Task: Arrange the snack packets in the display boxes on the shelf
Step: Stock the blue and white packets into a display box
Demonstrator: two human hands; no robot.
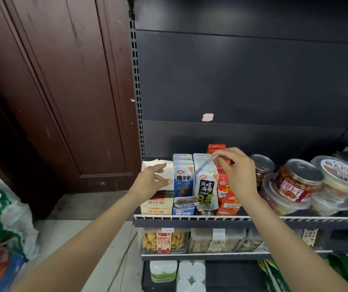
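Note:
Four display boxes stand side by side on the shelf: a cream box, a blue box, a black seaweed box and a red box. My right hand pinches a thin silvery-blue packet by its top edge, held tilted over the packets of the black box. My left hand hovers with spread, relaxed fingers above the cream box, holding nothing, just left of the blue box.
Round clear tubs of pickles with foil lids crowd the shelf to the right. Lower shelves hold clear snack bins and tissue rolls. A brown door is at left, with plastic bags on the floor.

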